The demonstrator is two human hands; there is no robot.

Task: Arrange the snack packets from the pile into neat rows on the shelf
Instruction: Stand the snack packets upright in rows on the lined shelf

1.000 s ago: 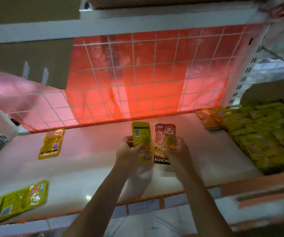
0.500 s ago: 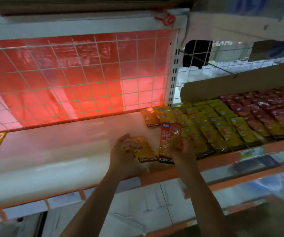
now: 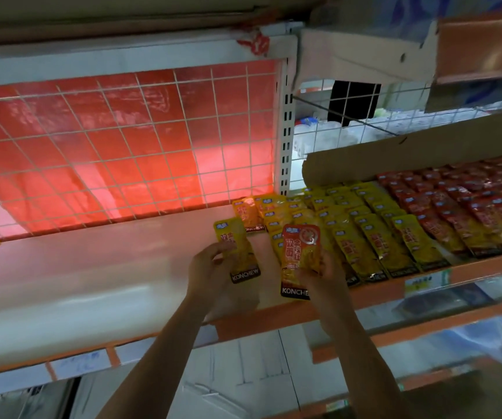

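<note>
Our left hand (image 3: 210,269) pinches a yellow packet (image 3: 235,247), our right hand (image 3: 324,278) an orange-topped packet (image 3: 299,252). Both grips hold them label-up over the shelf (image 3: 116,267), likely to extend the rows (image 3: 370,234) just beside.

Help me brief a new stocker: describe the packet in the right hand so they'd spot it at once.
Start at the pale shelf fronting the red-backed wire grid, and go to its front edge, where the yellow rows begin. There the right hand holds a packet. Its top is red with a round emblem, unlike the yellow-topped packet in the left hand.
</note>
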